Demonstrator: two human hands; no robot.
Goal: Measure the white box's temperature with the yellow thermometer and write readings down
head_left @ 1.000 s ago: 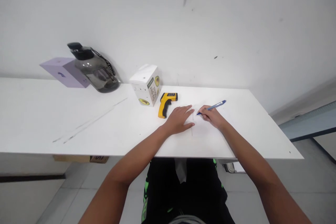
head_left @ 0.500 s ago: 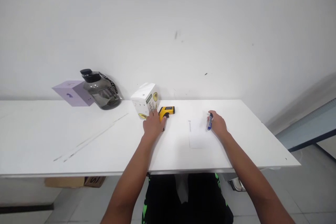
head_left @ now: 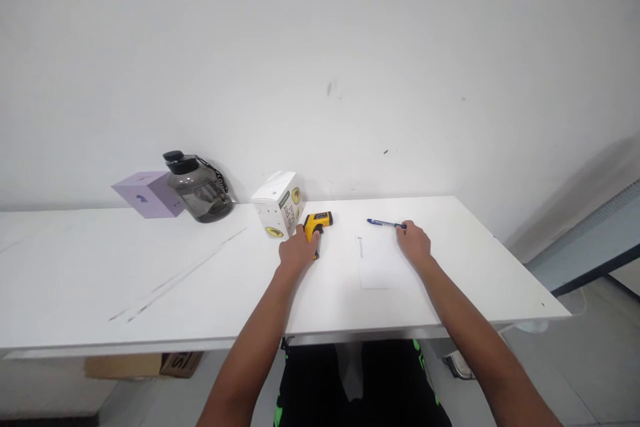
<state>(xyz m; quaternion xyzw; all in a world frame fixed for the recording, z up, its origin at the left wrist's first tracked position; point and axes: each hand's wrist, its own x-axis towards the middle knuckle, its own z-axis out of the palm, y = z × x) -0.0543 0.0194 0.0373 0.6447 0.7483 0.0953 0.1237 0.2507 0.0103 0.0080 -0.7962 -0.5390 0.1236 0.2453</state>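
Note:
My left hand (head_left: 296, 252) is closed around the grip of a yellow and black infrared thermometer (head_left: 319, 220), which lies on the white table with its nose to the right. Just behind those fingers stands a white box with avocado pictures (head_left: 280, 205). In my right hand (head_left: 415, 242), a blue pen (head_left: 387, 223) is pinched at its right end and points left, nearly level. Below the pen lies a small white sheet of paper (head_left: 379, 270) with faint print near its upper left edge.
A dark translucent water bottle (head_left: 201, 195) and a purple box (head_left: 151, 195) stand at the back left against the wall. Grey streaks mark the left part of the table (head_left: 75, 280). A cardboard box (head_left: 135, 365) sits on the floor below.
The pen has swung from pointing toward me to pointing left in my right hand. My left fingers have drawn in from the white box around the thermometer's grip. The view has tilted up slightly.

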